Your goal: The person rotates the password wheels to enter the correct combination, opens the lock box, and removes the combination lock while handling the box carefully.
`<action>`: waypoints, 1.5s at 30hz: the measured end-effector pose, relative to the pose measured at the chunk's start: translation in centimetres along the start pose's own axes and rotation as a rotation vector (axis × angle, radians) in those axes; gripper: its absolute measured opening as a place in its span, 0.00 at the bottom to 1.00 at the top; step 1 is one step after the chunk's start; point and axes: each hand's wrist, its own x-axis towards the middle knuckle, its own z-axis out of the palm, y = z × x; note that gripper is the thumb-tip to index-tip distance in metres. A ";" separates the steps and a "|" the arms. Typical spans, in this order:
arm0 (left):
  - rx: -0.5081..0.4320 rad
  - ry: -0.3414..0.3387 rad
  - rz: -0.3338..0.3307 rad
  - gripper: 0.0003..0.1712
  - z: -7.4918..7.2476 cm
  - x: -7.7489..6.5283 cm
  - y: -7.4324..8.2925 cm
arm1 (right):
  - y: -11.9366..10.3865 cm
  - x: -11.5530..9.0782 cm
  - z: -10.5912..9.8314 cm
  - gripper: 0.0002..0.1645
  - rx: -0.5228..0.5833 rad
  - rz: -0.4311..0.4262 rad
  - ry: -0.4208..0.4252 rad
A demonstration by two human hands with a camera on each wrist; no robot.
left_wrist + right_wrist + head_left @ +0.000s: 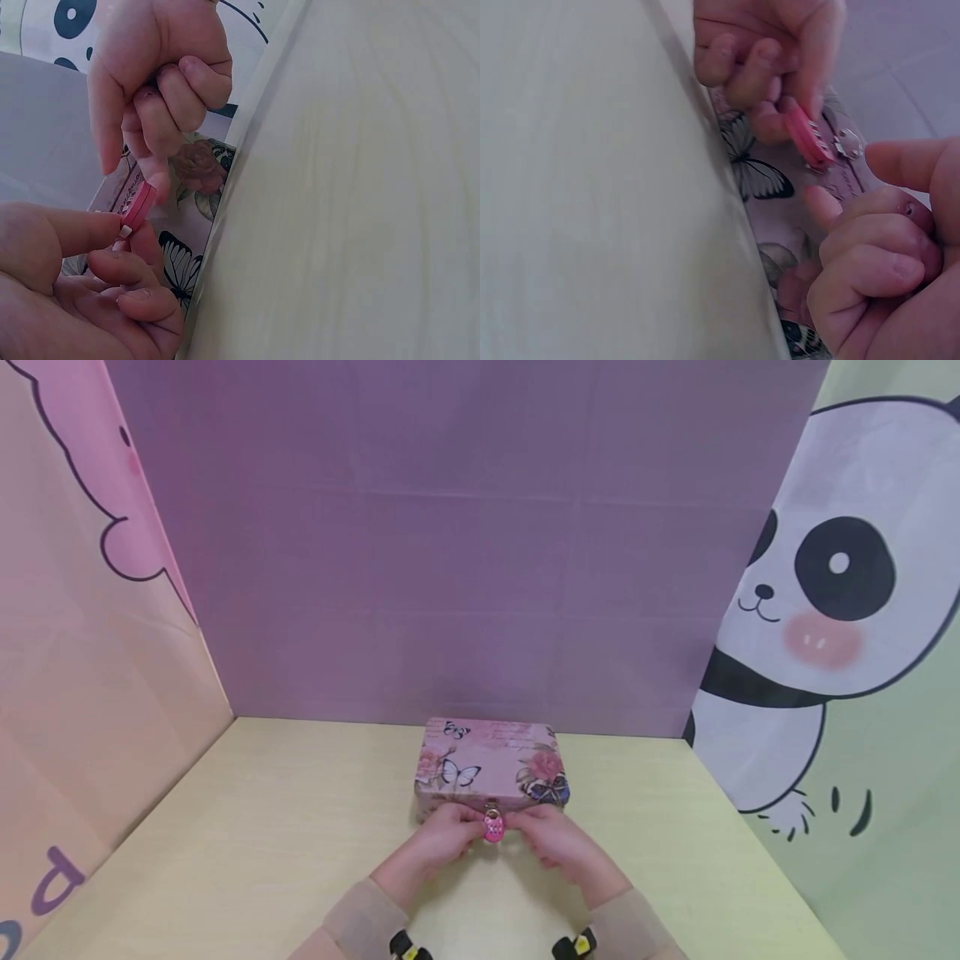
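A pink combination padlock (493,827) hangs at the metal clasp (492,804) on the front of a pink box (487,760) printed with butterflies and flowers. My left hand (448,837) pinches the padlock's edge between thumb and index finger, as the left wrist view shows with the padlock (139,206). At the padlock's other side is my right hand (892,247). Its thumb and index finger are spread apart, the other fingers curled, and a small gap separates its fingertips from the padlock (810,139) in the right wrist view. The lid is down.
The box stands on a pale wooden table (300,827), near its back edge. Behind rises a purple backdrop (465,543). A panda-printed panel (885,735) closes off the right side, and a pink and peach panel (90,693) the left.
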 end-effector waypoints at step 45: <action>0.005 -0.008 0.021 0.07 -0.1 -0.5 0.5 | 0.5 0.4 1.5 0.14 0.035 -0.012 -0.055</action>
